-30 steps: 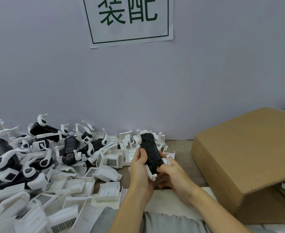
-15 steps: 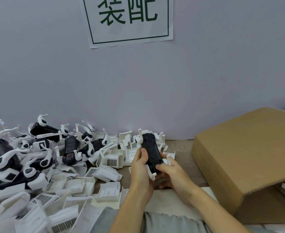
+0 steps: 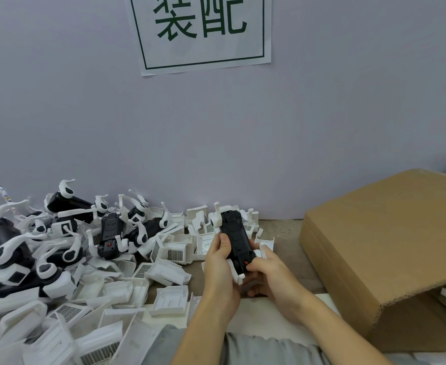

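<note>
A long black plastic body with white clips at its ends [image 3: 235, 237] is held upright and tilted away from me above the table. My left hand [image 3: 220, 267] grips its left side, thumb laid on the black face. My right hand [image 3: 269, 272] grips its lower end, thumb next to a small red dot. The lower back of the part is hidden by my fingers.
A heap of white plastic housings [image 3: 169, 252] and assembled black-and-white units [image 3: 110, 234] covers the table to the left. A large cardboard box [image 3: 390, 246] stands at the right with its flap over its opening. A lilac wall with a paper sign [image 3: 201, 32] rises behind.
Both hands have shifted slightly on the black part; its position is almost the same.
</note>
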{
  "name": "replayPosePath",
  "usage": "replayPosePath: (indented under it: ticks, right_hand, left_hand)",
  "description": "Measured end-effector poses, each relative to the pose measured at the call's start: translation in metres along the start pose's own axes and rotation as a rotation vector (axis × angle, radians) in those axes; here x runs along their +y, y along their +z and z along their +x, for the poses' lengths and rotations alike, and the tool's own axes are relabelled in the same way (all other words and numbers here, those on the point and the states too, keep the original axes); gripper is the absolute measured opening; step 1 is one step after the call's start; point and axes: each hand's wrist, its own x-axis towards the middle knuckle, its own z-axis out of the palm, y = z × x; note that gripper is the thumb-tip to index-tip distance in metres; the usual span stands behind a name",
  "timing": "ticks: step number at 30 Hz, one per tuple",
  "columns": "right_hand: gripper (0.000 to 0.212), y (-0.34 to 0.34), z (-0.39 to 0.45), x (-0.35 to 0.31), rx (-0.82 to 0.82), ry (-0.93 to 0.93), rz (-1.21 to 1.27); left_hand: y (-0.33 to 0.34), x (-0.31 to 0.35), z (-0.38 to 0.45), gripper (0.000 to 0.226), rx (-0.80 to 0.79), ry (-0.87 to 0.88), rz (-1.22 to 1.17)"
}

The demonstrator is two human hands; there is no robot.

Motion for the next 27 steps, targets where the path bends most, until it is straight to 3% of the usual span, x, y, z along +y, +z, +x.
replayPosePath:
  ticks: [14, 19, 23, 27]
  right_hand:
    - [0.034, 0.002, -0.003, -0.002, 0.041, -0.023, -0.011]
    - [0.036, 0.006, -0.005, -0.005, -0.023, -0.135, -0.01]
    - [0.04, 0.001, -0.003, -0.004, 0.24, -0.271, -0.032]
    - [0.033, 0.002, -0.005, -0.005, 0.405, -0.473, -0.193]
  left_hand:
    - [0.003, 0.0, -0.003, 0.03, 0.036, 0.028, 0.089]
    - [0.001, 0.0, -0.001, 0.052, 0.1, 0.002, -0.058]
    - [0.0, 0.002, 0.005, 0.027, 0.202, 0.164, -0.135]
    - [-0.002, 0.0, 0.008, 0.023, 0.207, 0.155, -0.005]
